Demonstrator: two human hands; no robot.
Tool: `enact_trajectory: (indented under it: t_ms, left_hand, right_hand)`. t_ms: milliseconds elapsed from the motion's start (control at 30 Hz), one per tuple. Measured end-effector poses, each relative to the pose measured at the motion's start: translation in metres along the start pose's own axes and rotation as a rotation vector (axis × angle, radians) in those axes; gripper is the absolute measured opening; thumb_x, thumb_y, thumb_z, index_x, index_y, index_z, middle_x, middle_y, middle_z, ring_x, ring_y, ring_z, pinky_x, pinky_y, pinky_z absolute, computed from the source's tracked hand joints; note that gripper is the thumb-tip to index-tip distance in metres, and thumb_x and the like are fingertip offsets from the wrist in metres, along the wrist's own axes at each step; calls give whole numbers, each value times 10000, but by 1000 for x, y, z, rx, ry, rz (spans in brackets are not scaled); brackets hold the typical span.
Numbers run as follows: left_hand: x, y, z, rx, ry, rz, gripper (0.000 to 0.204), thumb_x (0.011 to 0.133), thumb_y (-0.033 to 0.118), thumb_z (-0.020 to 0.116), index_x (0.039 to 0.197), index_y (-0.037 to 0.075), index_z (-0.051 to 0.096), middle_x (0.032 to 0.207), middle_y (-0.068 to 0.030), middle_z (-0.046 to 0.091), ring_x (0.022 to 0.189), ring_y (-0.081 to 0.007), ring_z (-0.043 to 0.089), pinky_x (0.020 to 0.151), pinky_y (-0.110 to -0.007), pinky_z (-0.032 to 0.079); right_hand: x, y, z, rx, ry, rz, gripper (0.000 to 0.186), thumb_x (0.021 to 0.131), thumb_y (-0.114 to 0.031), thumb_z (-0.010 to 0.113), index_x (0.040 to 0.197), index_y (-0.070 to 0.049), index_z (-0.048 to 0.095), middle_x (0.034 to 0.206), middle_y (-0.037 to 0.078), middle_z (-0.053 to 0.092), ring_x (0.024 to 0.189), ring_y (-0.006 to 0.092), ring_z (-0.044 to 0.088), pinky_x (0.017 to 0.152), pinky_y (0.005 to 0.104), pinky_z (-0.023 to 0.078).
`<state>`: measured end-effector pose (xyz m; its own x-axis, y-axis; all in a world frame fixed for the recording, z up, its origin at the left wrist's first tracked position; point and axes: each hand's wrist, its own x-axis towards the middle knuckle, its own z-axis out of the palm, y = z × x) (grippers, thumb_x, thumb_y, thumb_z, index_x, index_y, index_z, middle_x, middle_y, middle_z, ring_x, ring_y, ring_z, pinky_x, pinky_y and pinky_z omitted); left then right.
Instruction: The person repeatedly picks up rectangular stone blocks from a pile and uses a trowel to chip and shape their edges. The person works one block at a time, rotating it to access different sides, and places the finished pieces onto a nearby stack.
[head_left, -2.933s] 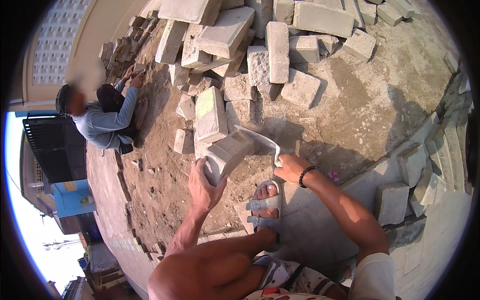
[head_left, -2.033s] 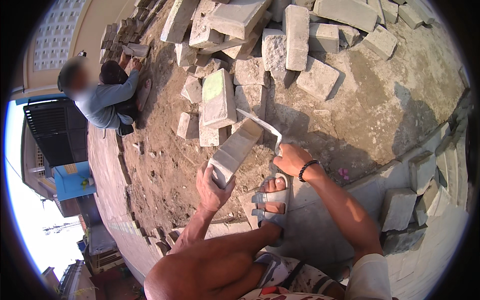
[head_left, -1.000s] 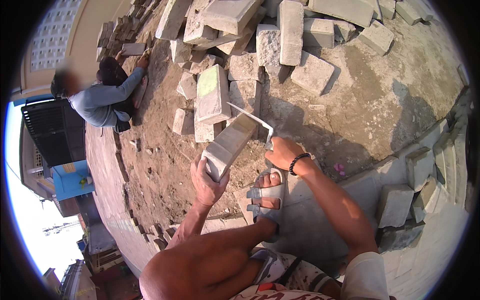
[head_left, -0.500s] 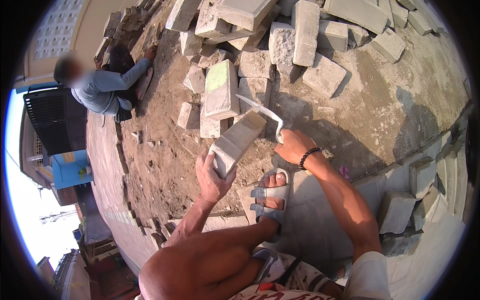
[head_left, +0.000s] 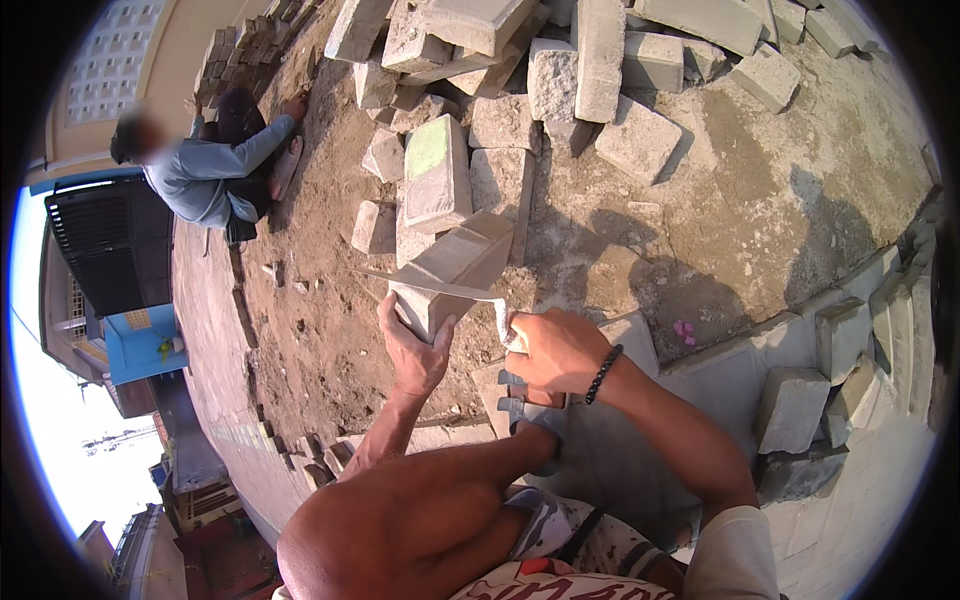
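My left hand (head_left: pixel 418 358) is closed round the near end of a long grey concrete paving block (head_left: pixel 464 252), which is tilted with its far end near other blocks. In my right hand (head_left: pixel 562 350), a trowel (head_left: pixel 455 290) is gripped by its handle. Its thin blade lies across the block's near end, just above my left fingers; whether it touches the block I cannot tell. Just beyond the held block stands another block (head_left: pixel 438 185) with a pale green patch on top. My sandalled foot (head_left: pixel 530 400) is below my right hand, partly hidden by it.
A heap of loose blocks (head_left: pixel 600 60) lies on sandy soil ahead. Laid pavers (head_left: pixel 640 430) run under me, with more blocks (head_left: pixel 795 410) along the right edge. At far left another person (head_left: pixel 205 175) crouches near a stack of blocks (head_left: pixel 235 50).
My right hand has moved left and nearer to me, bringing the trowel blade across the near end of the block. The held block has shifted slightly to the left.
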<state>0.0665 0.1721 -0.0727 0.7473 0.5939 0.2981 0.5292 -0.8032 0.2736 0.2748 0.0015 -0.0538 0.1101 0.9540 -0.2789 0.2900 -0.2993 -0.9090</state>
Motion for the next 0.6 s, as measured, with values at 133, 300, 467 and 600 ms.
enact_trajectory:
  t_ms: [133, 300, 467, 600]
  left_hand:
    - [11, 7, -1, -38, -2, -87, 944, 813, 308, 800, 1440, -38, 185, 1314, -290, 407, 1187, -402, 479, 1001, -488, 390]
    - [35, 22, -4, -5, -40, -59, 916, 837, 395, 758, 1446, -55, 242, 1316, -299, 432, 1207, -425, 477, 1007, -495, 401]
    - [71, 16, -11, -246, -44, -219, 929, 855, 411, 712, 1505, -22, 210, 1380, -288, 414, 1272, -398, 461, 1043, -478, 406]
    - [75, 26, -22, -467, -117, -439, 962, 825, 278, 705, 1540, -4, 127, 1399, -287, 406, 1263, -369, 487, 1028, -449, 445]
  right_hand:
    - [9, 8, -2, -27, 165, 78, 291, 826, -224, 589, 968, 30, 603, 837, 267, 671, 836, 451, 658, 776, 524, 517]
    - [-16, 33, -10, 161, 259, 257, 333, 842, -245, 593, 1061, 5, 568, 812, 240, 675, 825, 442, 647, 743, 517, 499]
    - [-31, 39, -7, 146, 244, 240, 395, 844, -275, 603, 1133, -10, 553, 810, 241, 673, 824, 442, 645, 749, 516, 490]
    - [-35, 47, -5, 163, 236, 281, 431, 845, -281, 609, 1174, -12, 542, 846, 257, 670, 845, 448, 641, 758, 520, 490]
